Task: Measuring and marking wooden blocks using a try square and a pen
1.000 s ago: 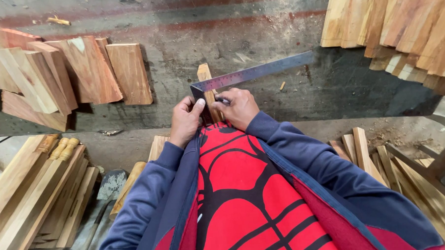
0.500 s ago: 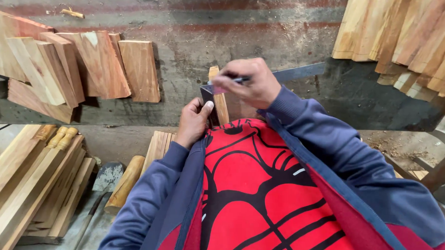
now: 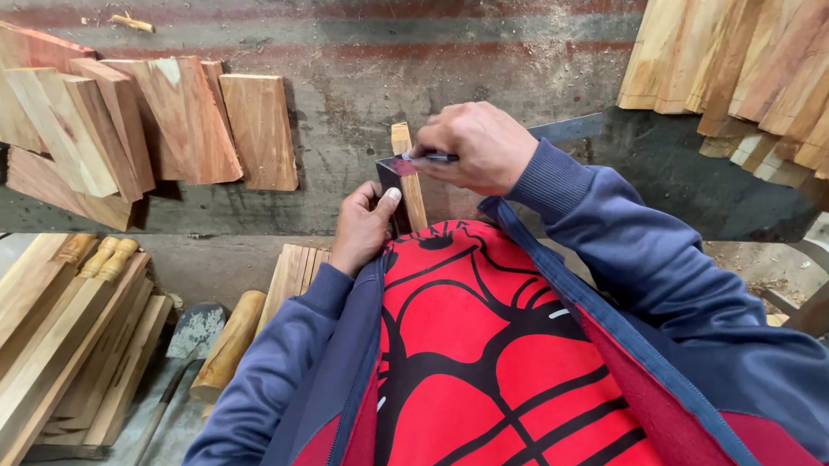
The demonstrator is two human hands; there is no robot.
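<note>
On the workbench [image 3: 356, 143], left hand [image 3: 364, 227] fingers clamp a wood strip [image 3: 407, 173]; right hand [image 3: 471, 148] fingers pinch a pencil [image 3: 435, 157].

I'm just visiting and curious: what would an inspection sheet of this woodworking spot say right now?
Surface: grey, scuffed workbench.
Job's things: narrow wood strip standing on end; dark metal square against it.
Clutter: cut boards at left, more boards at right.
Grippers: left hand steadies the square; right hand holds a pencil to the strip.
Cables: nothing seen.
Surroundings: stacked planks and a wooden-handled tool below.
</note>
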